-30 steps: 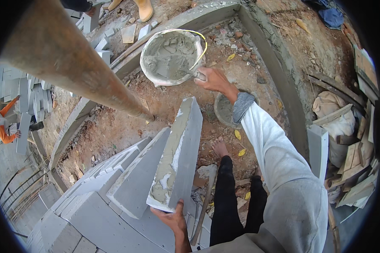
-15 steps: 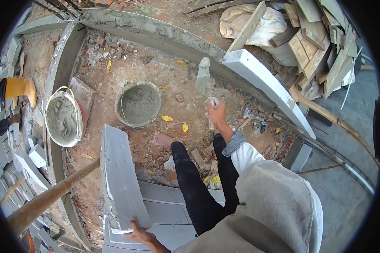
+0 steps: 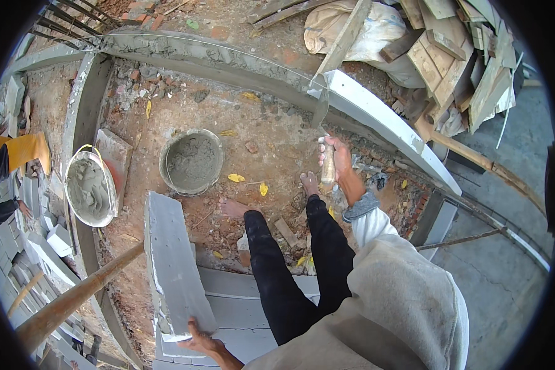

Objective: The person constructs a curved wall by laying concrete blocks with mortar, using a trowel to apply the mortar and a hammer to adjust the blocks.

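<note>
My right hand is closed round the wooden handle of a trowel. Its thin grey blade points away from me, tilted, beside the near end of a white block set on the mortared wall. Whether mortar is on the blade I cannot tell. At the lower left, my left hand grips the near end of a long grey lightweight concrete block, thumb on its face; the other fingers are partly hidden. That block leans tilted by several stacked pale blocks. A bucket of wet mortar stands on the dirt ahead.
A second mortar bucket with a yellow handle stands left, by a low grey wall. Beyond it show another person's yellow boot and hand. A bamboo pole slants at lower left. Planks and sacks are piled far right.
My right hand has swung the trowel right and turned its blade from flat to nearly edge-on, close to the wall. My left hand stays on the block. My right foot has come into view.
</note>
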`<state>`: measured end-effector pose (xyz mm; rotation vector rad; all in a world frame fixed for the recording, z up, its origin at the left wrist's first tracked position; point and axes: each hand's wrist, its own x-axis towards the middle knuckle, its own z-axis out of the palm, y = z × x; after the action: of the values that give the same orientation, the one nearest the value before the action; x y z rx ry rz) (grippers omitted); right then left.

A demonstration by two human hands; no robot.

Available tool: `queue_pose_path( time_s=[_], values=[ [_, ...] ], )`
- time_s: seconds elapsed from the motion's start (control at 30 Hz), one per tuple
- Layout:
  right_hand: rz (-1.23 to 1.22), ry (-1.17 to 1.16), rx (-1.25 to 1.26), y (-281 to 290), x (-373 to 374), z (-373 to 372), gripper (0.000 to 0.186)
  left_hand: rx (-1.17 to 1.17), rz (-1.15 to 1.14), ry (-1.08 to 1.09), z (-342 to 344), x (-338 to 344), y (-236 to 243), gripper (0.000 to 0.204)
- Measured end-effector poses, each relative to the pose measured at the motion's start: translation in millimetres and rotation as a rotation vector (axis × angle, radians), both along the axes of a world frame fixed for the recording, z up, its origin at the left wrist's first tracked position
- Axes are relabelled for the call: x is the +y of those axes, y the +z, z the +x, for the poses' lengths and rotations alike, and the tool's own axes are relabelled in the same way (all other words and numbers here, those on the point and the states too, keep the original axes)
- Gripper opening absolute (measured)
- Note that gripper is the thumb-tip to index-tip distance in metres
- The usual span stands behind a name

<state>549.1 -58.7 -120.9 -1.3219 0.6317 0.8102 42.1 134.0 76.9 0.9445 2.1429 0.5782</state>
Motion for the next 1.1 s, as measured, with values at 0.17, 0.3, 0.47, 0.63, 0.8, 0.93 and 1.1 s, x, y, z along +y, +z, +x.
queue_pose_path(
  time_s=[0.17, 0.3, 0.47, 0.63, 0.8, 0.93, 1.1],
  values=[
    [-0.237, 0.352, -0.050, 74.5, -14.0, -17.2, 0.027, 0.010, 0.028, -0.016, -14.4, 3.6, -0.7, 0.068],
    [-1.206, 1.247, -1.079, 92.9, -49.7, 63.8, 0.032, 0.026, 0.004, -0.044, -18.4, 13.6, 3.2, 0.072],
    [-1.494, 1.622, -1.359, 130.8, 4.8, 138.7, 0.029, 0.035, 0.001, -0.079, -26.4, 26.8, 3.4, 0.075],
    [-1.645, 2.016, -1.492, 137.8, -13.4, 157.2, 0.040, 0.030, -0.021, -0.042, -40.5, 36.3, 4.7, 0.080],
    [-1.670, 1.937, -1.528, 176.6, -25.7, 132.6, 0.047, 0.086, -0.037, -0.025, -66.4, 48.3, 2.4, 0.083],
    [-1.695, 2.047, -1.263, 159.8, 70.3, 168.2, 0.031, 0.100, -0.039, -0.027, -75.2, 66.9, 2.6, 0.085],
    [-1.660, 2.336, -1.198, 123.3, 115.9, 195.7, 0.018, 0.147, -0.070, -0.038, -86.0, 83.8, 2.8, 0.089]
  ],
)
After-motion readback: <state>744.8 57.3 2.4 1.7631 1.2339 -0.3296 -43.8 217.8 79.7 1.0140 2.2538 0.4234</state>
